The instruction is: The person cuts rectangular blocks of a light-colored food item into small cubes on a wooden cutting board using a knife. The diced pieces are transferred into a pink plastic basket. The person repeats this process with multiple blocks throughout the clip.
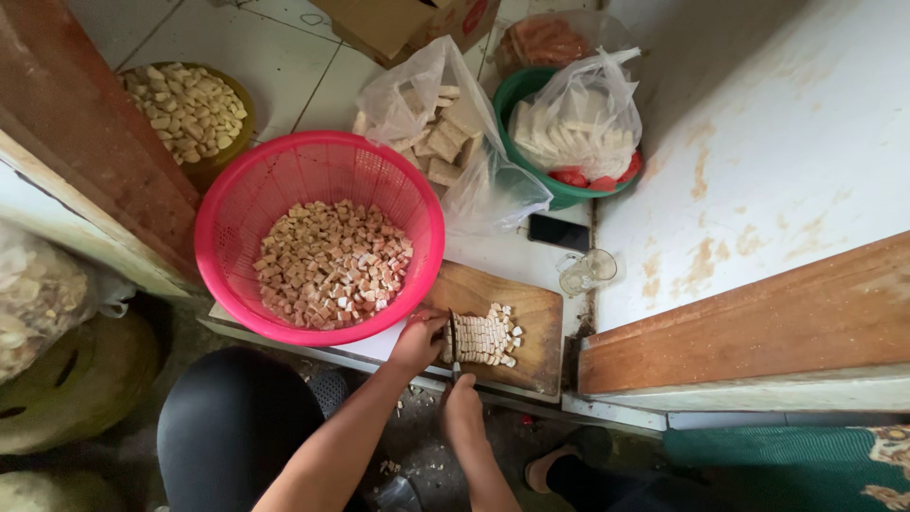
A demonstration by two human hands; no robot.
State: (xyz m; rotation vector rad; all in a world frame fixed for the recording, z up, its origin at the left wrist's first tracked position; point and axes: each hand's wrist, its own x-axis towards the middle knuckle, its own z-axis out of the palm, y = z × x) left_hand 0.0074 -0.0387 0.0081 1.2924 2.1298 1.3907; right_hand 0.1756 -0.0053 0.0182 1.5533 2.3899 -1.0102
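Note:
A wooden cutting board [531, 327] lies on the floor with a block of pale tofu-like strips [485, 337] cut into small cubes. My left hand [418, 341] presses on the left end of the block. My right hand [462, 408] grips a knife [454, 341] whose blade stands across the strips beside the left hand's fingers. A pink plastic basket [237, 218] just left of the board holds a heap of the same small cubes.
Behind stand a clear bag of larger pieces [445, 133], a green basin [512, 95] with a bag of white slabs, a yellow bowl of pale chunks [185, 109], a phone [557, 231] and a glass mug [586, 270]. A wooden door sill [758, 322] runs right.

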